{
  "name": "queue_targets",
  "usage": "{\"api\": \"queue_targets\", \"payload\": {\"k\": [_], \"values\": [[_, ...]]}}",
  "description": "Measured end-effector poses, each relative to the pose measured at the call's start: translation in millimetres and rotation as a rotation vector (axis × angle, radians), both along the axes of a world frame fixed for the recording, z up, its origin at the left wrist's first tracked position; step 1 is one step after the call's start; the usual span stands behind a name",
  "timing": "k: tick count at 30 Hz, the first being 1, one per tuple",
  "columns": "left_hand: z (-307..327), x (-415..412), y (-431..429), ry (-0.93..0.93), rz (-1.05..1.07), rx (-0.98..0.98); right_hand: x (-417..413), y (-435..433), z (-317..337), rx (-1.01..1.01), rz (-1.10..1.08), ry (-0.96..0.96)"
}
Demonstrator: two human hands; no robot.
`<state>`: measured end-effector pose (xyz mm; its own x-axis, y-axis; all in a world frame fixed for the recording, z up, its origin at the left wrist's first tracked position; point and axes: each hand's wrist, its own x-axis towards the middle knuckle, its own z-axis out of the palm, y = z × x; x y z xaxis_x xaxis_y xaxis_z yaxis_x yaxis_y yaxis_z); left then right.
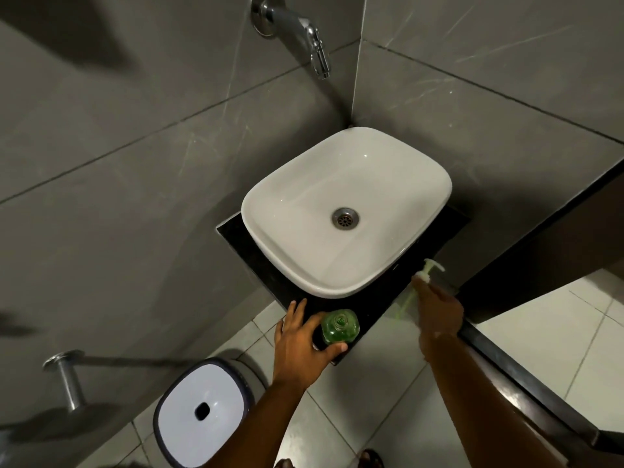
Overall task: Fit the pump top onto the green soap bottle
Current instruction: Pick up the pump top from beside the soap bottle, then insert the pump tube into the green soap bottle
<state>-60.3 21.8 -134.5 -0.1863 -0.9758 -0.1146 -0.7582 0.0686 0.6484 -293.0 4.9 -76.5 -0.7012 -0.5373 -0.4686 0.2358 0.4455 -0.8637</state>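
Two bare hands are at the near edge of a black desk (371,315) that carries a white basin (344,211). The green soap bottle (339,327) stands upright on the desk at its near corner, just in front of the basin, its neck open and uncapped. The left hand (304,342) is wrapped round the bottle's left and near sides, thumb across the near side and fingers (297,310) spread loosely along the far side, gripping the body. The right hand (439,309) is to the right of the bottle, apart from it, above the right side of the desk. Its fingers are closed on the pump top (426,272) at the collar, nozzle head pointing away and the pale green dip tube (407,304) hanging down toward the desk, blurred. A chrome tap (304,32) projects from the grey tiled wall above the basin. A white-lidded bin (202,410) stands on the floor below left.
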Motion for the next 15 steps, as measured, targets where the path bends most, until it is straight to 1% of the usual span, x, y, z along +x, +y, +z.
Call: {"api": "queue_targets", "payload": {"k": [1, 3, 7, 9, 12, 15], "values": [[0, 0, 0, 0.003, 0.0, 0.005, 4, 13, 12, -0.103, 0.009, -0.02], [0, 1, 0, -0.008, -0.005, 0.013, 17, 36, 36, -0.258, 0.104, 0.003], [1, 2, 0, -0.011, -0.009, 0.022, 49, 51, 65, -0.449, 0.325, 0.127], [2, 1, 0, -0.015, -0.008, 0.025, 63, 47, 68, -0.484, 0.37, 0.116], [2, 1, 1, -0.023, -0.009, 0.022, 72, 40, 64, -0.477, 0.397, 0.057], [2, 1, 2, -0.026, -0.01, 0.031, 73, 39, 56, -0.451, 0.409, 0.076]]}}
